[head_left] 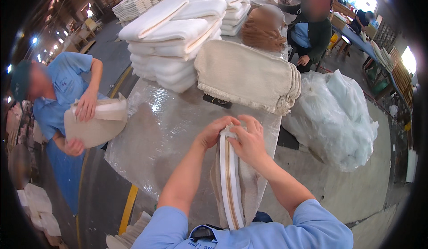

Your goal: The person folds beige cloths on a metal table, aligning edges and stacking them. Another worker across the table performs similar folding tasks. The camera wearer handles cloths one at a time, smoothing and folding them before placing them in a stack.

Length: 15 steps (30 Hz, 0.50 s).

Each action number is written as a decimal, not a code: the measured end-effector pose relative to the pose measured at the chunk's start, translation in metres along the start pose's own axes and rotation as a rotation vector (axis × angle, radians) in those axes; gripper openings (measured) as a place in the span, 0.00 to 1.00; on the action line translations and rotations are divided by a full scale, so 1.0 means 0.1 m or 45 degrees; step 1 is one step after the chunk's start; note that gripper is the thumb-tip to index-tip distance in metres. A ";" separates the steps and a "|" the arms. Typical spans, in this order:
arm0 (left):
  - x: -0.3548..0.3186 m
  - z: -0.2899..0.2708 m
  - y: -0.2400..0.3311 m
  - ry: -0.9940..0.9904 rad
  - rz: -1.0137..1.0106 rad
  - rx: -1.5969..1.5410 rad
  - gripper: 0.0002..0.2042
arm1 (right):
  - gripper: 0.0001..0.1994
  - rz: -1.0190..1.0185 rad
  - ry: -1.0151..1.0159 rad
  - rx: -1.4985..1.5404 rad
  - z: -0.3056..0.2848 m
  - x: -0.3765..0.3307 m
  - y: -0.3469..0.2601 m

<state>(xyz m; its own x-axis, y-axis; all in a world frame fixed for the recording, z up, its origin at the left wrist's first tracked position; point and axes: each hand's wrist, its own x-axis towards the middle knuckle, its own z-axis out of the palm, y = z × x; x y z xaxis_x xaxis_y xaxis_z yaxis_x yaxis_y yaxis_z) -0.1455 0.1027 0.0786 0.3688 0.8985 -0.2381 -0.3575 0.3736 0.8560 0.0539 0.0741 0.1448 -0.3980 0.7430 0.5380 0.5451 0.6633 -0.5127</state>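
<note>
In front of my body hangs a beige fabric cover [248, 186], held lengthwise and running toward me. Along it lies a long zipper [230, 182] with white tape and a tan strip down the middle. My left hand [216, 131] pinches the cover's far end from the left side. Close against it, my right hand [250, 138] grips the same end, its thumb pressed by the top of the zipper. A scrap of pale material shows between the fingers; its details are too small to make out.
Beyond my hands, folded beige fabric [247, 70] lies stacked on the plastic-covered table [151, 137], a black phone-like object [217, 101] at its edge. White padding [174, 32] is piled behind. A stuffed plastic bag [339, 119] stands right. At left, a co-worker [67, 86] handles a beige piece [100, 126].
</note>
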 end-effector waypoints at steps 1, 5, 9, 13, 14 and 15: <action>0.02 0.01 -0.02 0.014 0.011 0.008 0.20 | 0.13 -0.006 -0.009 -0.026 0.08 0.00 0.06; 0.10 0.04 -0.12 0.099 0.006 -0.031 0.18 | 0.09 -0.109 -0.039 -0.131 0.21 0.10 0.18; 0.16 -0.02 -0.15 0.008 0.051 0.069 0.18 | 0.05 -0.131 -0.026 -0.051 0.18 0.06 0.18; 0.11 -0.04 -0.13 -0.055 0.060 0.158 0.18 | 0.03 0.164 0.092 0.503 -0.06 -0.17 -0.08; 0.09 -0.05 -0.13 -0.052 0.057 0.159 0.18 | 0.04 0.315 0.125 0.696 -0.08 -0.19 -0.12; 0.12 -0.01 -0.12 -0.069 0.051 0.158 0.18 | 0.03 0.429 0.133 0.808 -0.08 -0.21 -0.06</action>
<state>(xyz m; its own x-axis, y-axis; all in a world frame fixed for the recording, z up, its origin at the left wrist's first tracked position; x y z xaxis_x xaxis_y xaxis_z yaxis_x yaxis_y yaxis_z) -0.1377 0.1091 0.0649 0.4031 0.8971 -0.1806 -0.2654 0.3035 0.9151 0.0654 0.0536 0.1420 -0.1942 0.9249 0.3270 0.0802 0.3472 -0.9344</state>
